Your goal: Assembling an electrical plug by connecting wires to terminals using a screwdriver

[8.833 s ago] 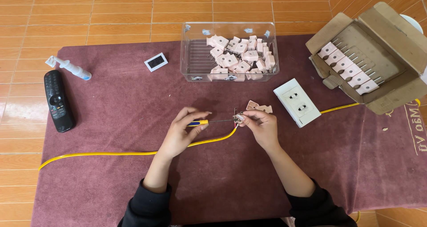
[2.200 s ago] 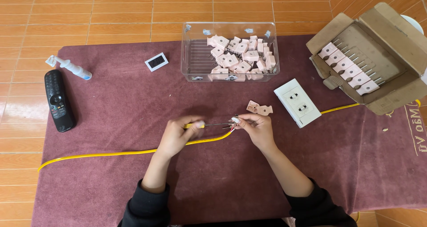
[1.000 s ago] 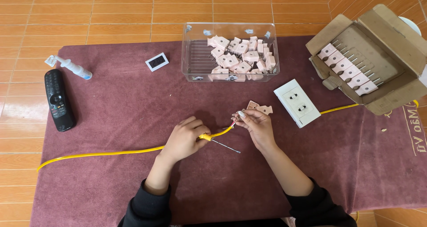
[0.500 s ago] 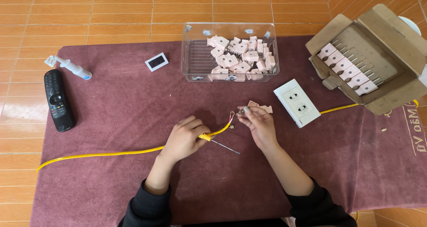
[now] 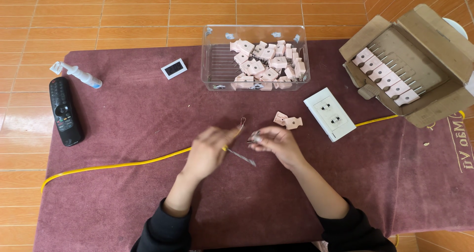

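Just below frame centre we see the left hand (image 5: pixel 210 150) pinching the cable (image 5: pixel 123 164) end and a thin tool (image 5: pixel 242 156) slanting lower right, toward the right hand (image 5: pixel 277 142), fingers closed on a small plug part (image 5: pixel 255 137).

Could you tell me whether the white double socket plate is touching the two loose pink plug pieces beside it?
Apart: the head view shows bare cloth between the socket plate and the pink pieces.
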